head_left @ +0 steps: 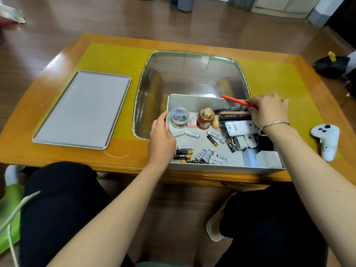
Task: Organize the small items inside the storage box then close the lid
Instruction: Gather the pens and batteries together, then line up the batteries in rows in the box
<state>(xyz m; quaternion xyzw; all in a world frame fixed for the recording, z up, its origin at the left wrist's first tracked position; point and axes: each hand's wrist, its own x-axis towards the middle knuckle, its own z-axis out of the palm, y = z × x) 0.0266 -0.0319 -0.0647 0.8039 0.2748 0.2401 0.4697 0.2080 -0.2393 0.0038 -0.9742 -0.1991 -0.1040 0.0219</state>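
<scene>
Right hand (268, 110) hides the red pen's (234, 99) lower end.

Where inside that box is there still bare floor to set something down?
Inside the storage box, bare floor shows between the clip jar and the loose batteries. The right side is crowded with white gadgets and pens under the right hand.
</scene>
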